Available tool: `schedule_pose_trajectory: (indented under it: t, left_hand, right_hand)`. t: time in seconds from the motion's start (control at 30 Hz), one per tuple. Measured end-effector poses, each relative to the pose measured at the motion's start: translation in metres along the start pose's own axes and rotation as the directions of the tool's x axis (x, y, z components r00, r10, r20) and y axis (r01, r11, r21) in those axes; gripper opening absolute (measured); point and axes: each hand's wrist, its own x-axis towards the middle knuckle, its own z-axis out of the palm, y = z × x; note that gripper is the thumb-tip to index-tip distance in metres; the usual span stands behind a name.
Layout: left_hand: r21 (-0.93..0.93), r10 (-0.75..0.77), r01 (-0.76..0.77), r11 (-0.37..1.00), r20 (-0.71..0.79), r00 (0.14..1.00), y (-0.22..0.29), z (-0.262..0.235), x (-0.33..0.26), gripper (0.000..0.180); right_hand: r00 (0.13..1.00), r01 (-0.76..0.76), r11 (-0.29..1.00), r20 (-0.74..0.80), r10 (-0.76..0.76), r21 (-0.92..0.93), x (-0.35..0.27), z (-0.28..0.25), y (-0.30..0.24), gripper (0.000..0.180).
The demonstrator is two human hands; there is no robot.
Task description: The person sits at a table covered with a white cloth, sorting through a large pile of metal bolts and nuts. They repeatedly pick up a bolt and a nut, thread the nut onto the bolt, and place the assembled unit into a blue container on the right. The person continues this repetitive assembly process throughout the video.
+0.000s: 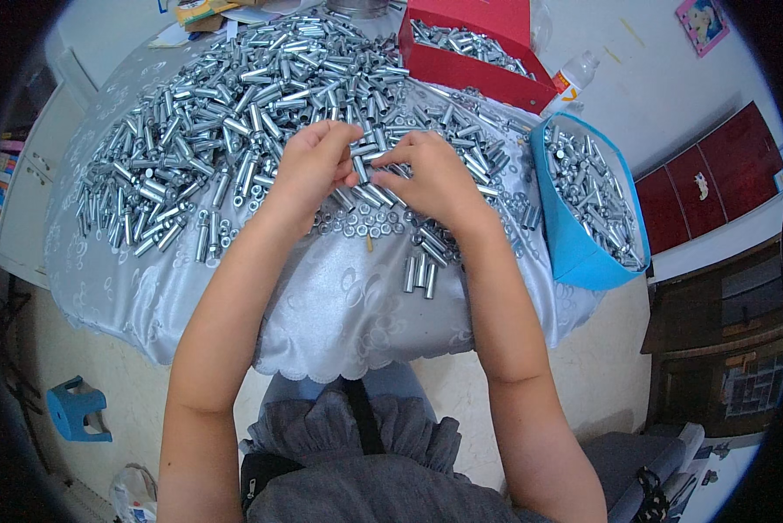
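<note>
— What covers the table?

— A silvery cloth (339, 305), heaped with metal sleeves (234, 96) across the upper frame.

— And the fingers?

— At centre, the left hand (309, 170) and right hand (435, 179) meet, fingertips pinching one small metal sleeve (367, 157) between them.

— Around them?

— Loose nuts (365, 222) just below; a blue bin (583, 209) at right, a red box (474, 52) at top.

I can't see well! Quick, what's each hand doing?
Left hand: closed on a small silver metal sleeve.
Right hand: fingers pinching the same sleeve.
</note>
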Motion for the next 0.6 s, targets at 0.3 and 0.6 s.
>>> schedule_pose_trajectory:
  t: [0.3, 0.6]
  left_hand:
    - [0.022, 0.001, -0.001, 1.000, 0.005, 1.000, -0.001, 0.001, 0.000, 0.014]
    - [0.039, 0.003, -0.003, 0.999, 0.009, 1.000, -0.005, -0.003, 0.004, 0.017]
  right_hand:
    - [0.996, 0.081, 0.996, 0.045, -0.080, -0.030, -0.003, -0.001, -0.007, 0.018]
    - [0.973, -0.129, 0.593, -0.013, 0.230, 0.795, 0.012, -0.003, 0.004, 0.013]
